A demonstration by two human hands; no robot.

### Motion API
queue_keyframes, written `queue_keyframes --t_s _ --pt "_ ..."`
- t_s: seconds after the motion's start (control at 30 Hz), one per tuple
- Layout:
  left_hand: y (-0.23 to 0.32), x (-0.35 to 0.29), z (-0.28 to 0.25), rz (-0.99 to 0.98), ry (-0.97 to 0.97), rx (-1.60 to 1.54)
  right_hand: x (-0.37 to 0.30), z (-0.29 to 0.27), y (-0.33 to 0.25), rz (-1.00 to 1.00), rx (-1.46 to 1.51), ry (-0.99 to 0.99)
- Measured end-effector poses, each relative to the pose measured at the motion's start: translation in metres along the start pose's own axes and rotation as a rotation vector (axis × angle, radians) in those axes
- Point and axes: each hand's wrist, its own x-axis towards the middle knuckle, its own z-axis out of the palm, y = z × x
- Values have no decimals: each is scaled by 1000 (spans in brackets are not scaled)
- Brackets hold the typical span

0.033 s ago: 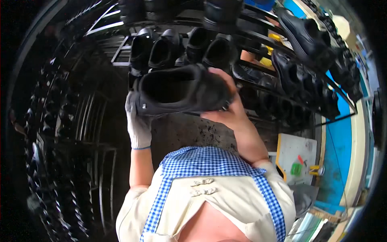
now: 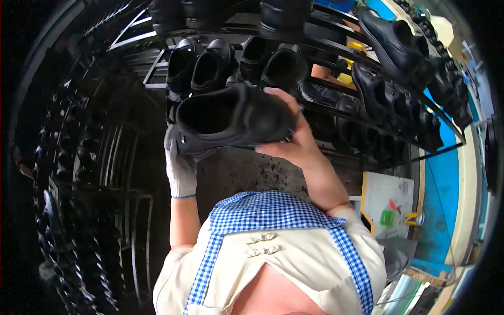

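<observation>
A black shoe point(image 2: 247, 118) is held up crosswise in front of me, its opening toward the left and its toe toward the right. My left hand point(image 2: 180, 160), in a white knitted glove, grips the heel end; its fingers are partly hidden behind the shoe. My bare right hand point(image 2: 295, 131) is closed round the toe end, thumb below and fingers above. Just beyond the held shoe, several black shoes point(image 2: 208, 68) stand in a row on a dark metal rack point(image 2: 344, 50).
More black shoes point(image 2: 394, 44) line the rack's right side. Another rack with shoes point(image 2: 65, 136) stands in shadow on the left. At lower right is a white board point(image 2: 386, 197) with a green item point(image 2: 387, 218) on it. Dark specks lie on the floor point(image 2: 268, 176).
The held shoe has shifted slightly left and tilted, its heel end a little lower. Both hands keep their grip on it.
</observation>
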Motion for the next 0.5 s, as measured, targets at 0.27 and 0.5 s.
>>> queue_keyframes --t_s 0.27,0.5 --pt "-14 -9 -13 -218 204 133 0 -1 10 228 -276 -22" --pt "-31 -9 -17 -206 -142 287 -18 -22 -11 115 -203 122"
